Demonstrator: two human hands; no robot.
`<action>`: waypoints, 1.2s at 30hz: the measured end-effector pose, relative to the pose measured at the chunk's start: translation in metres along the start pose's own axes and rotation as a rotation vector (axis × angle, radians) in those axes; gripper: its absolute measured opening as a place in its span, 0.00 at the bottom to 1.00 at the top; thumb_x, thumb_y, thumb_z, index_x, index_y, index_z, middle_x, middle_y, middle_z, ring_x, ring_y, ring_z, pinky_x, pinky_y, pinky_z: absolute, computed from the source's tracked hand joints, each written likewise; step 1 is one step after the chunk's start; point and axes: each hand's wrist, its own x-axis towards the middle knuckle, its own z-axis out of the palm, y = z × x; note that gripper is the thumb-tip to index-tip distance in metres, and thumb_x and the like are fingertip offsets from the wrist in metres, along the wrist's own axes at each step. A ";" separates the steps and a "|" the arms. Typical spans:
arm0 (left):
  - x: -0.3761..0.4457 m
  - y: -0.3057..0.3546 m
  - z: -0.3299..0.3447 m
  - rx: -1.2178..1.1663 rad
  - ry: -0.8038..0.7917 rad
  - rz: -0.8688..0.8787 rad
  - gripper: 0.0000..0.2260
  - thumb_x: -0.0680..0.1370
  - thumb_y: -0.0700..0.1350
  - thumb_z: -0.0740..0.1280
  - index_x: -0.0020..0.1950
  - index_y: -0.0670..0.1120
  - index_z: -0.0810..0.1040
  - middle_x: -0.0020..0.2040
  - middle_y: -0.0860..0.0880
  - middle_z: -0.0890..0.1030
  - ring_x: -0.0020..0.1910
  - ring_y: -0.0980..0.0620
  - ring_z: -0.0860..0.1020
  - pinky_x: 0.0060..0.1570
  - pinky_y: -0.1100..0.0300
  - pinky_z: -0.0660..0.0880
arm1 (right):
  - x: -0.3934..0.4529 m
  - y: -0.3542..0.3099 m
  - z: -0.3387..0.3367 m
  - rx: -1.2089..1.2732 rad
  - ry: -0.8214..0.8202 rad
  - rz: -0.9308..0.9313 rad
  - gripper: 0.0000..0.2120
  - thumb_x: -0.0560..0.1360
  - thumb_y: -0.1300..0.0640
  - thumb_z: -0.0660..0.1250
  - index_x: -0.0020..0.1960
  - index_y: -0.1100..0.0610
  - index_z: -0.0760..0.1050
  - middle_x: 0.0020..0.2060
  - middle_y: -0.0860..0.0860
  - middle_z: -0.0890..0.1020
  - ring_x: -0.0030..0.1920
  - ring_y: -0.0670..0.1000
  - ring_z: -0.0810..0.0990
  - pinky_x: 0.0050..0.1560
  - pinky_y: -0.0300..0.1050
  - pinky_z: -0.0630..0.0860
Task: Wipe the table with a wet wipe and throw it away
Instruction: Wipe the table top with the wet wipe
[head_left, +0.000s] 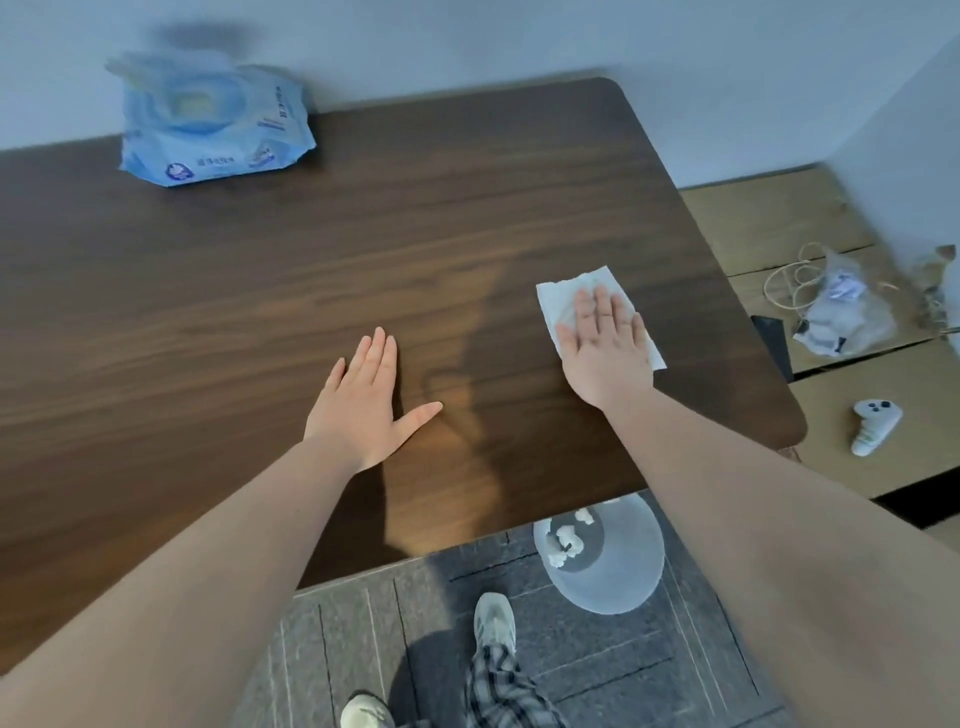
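Observation:
A white wet wipe (563, 299) lies spread flat on the dark wooden table (260, 312), near its right side. My right hand (605, 345) presses flat on the wipe, fingers stretched out and covering its lower half. My left hand (363, 400) rests flat on the bare table to the left, fingers apart, holding nothing. A blue pack of wet wipes (213, 124) sits at the far left of the table against the wall. Below the table's front edge stands a pale round bin (618, 571) holding several crumpled white wipes.
Right of the table is a low wooden surface with a crumpled plastic bag and cord (831, 306) and a white game controller (875, 423). My feet in light shoes (493, 621) stand on a grey patterned floor mat.

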 end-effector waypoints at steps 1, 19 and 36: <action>-0.008 -0.011 0.001 -0.004 0.007 -0.018 0.43 0.74 0.70 0.47 0.77 0.43 0.40 0.78 0.47 0.40 0.77 0.52 0.40 0.75 0.53 0.44 | -0.003 -0.019 0.005 -0.003 -0.002 -0.037 0.27 0.81 0.44 0.38 0.77 0.51 0.35 0.78 0.52 0.41 0.77 0.53 0.37 0.75 0.51 0.35; -0.240 -0.362 0.046 -0.090 0.024 -0.756 0.55 0.64 0.78 0.41 0.77 0.40 0.40 0.78 0.43 0.42 0.77 0.46 0.42 0.75 0.47 0.46 | -0.103 -0.440 0.109 -0.160 -0.007 -0.666 0.28 0.81 0.42 0.39 0.77 0.50 0.39 0.78 0.48 0.42 0.77 0.51 0.39 0.75 0.51 0.38; -0.253 -0.396 0.064 -0.182 0.147 -0.726 0.58 0.53 0.74 0.23 0.77 0.44 0.39 0.79 0.46 0.40 0.77 0.48 0.38 0.72 0.44 0.39 | -0.191 -0.696 0.171 -0.204 -0.114 -1.069 0.27 0.81 0.43 0.42 0.77 0.49 0.41 0.78 0.48 0.44 0.77 0.51 0.41 0.75 0.52 0.39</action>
